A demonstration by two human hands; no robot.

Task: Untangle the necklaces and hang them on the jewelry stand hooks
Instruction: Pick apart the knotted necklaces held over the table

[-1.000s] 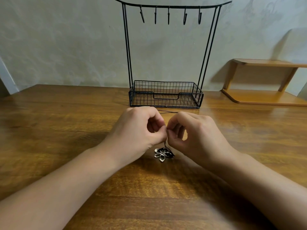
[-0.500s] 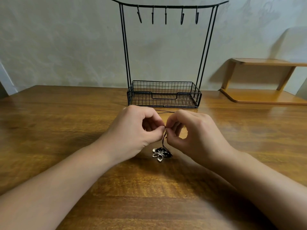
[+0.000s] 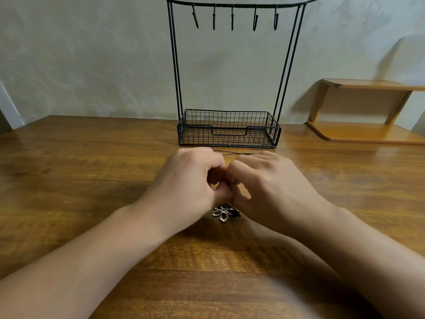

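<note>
My left hand and my right hand meet thumb to thumb over the wooden table, each pinching the thin black necklace cord, which is hidden between the fingertips. A silver flower pendant with a dark pendant beside it lies on the table just below my thumbs. More black cord shows on the table behind my knuckles. The black wire jewelry stand rises behind, its several hooks bare on the top bar.
A light wooden two-tier shelf sits at the back right against the wall. The stand's mesh basket base holds nothing visible. Bare tabletop stretches to the left and in front of my forearms.
My hands have pressed closer together and dropped toward the pendants, so the cord between the fingertips no longer shows. The pendants stay in place on the table.
</note>
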